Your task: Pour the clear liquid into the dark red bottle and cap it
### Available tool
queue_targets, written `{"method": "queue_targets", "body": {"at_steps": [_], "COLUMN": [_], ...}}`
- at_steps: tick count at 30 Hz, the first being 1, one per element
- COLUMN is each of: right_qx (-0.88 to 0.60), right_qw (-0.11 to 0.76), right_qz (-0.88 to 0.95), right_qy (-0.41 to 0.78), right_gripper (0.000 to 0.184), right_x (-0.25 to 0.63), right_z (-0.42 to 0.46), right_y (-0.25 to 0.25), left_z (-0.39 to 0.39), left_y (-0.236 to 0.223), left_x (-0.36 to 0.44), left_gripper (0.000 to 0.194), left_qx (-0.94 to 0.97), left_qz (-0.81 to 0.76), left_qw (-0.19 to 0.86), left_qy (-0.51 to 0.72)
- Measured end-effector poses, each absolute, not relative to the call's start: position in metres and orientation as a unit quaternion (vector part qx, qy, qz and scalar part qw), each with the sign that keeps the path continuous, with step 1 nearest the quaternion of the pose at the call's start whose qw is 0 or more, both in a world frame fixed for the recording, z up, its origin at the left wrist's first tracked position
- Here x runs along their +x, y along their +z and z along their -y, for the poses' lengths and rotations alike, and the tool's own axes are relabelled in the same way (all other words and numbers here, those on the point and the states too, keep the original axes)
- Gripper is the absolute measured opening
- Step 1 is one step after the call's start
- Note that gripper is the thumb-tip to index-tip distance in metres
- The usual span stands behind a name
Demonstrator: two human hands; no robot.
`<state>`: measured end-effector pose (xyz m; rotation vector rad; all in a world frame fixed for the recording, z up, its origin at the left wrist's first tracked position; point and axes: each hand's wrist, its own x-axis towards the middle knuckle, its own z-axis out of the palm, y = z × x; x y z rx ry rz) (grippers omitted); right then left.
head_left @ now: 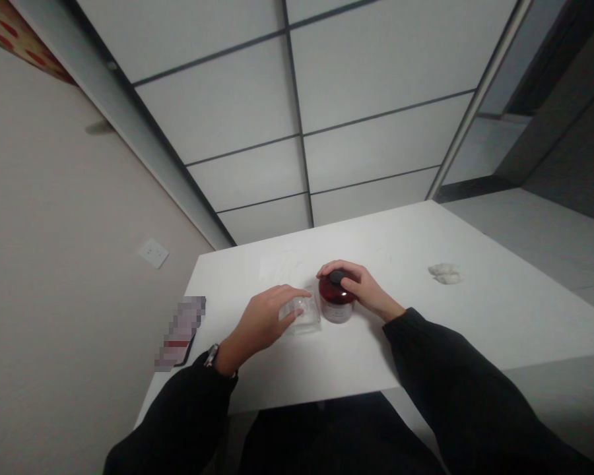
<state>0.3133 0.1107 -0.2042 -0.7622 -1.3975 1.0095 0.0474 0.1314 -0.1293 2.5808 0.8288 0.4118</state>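
On the white table a round jar (337, 311) stands upright, dark red above and pale below, with a black knob or cap on top. My right hand (359, 284) is wrapped over its top, thumb in front and fingers behind. Just left of the jar is a squarish clear glass-like container (309, 322). My left hand (267, 316) holds it from the left, fingers across its top and thumb along its near side. Part of the container is hidden by that hand. Container and jar stand very close; whether they touch I cannot tell.
A crumpled whitish tissue (445, 273) lies on the table (376, 356) to the right. At the left edge rests a phone-like flat object (183, 330), its face blurred out. Behind the table is a white panelled sliding door (257, 132); a wall with a socket (154, 253) is at left.
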Motion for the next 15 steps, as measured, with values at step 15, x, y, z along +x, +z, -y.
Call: {"method": "queue_targets", "body": {"at_steps": [15], "right_qx": [-0.320], "right_qw": [0.586], "right_qz": [0.607], "right_qy": [0.431], "right_gripper": [0.053], "right_x": [0.312], "right_z": [-0.110], "right_y": [-0.201], "left_z": [-0.129], "left_y": [-0.117], "left_x": [0.054], "left_gripper": [0.065], "left_qx": [0.932], "left_qz": [-0.248], "left_qw": [0.227], "left_qy": [0.132]}}
